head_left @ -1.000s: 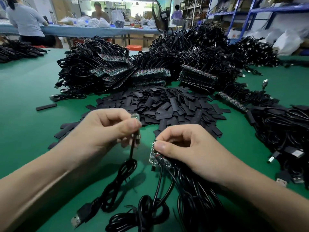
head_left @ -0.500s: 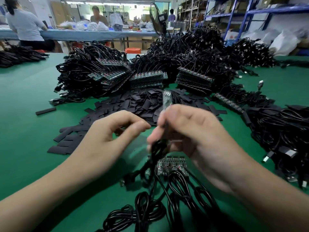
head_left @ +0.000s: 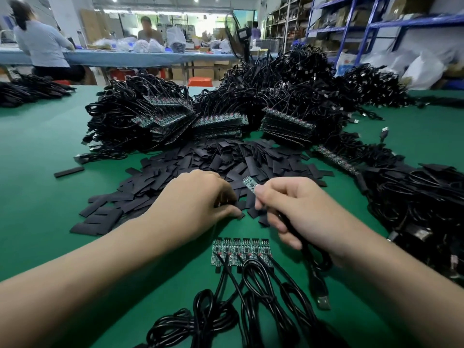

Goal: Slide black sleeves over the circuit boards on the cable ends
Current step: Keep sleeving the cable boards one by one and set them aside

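Black sleeves [head_left: 200,159] seemed limp, best pinched by an edge; our left hand [head_left: 198,202] touched them, grip unclear; our right hand [head_left: 301,209] held a board [head_left: 249,183].

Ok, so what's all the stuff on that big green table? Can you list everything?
table: one, green, under everything
loose sleeves: a big heap, black, middle of the table
stray sleeve: one, black, left of the heap
row of boards: six, green, side by side nearest the person
coiled cables: several, black, running off that row
board stacks: many, green, behind the heap, with tangled black cables
cable pile: one, black, right side
fan: one, black, behind the table
people: three, at the back
held board: one, green, in the right hand
left hand: fingertips in the heap
right hand: pinching the held board and gripping its cable
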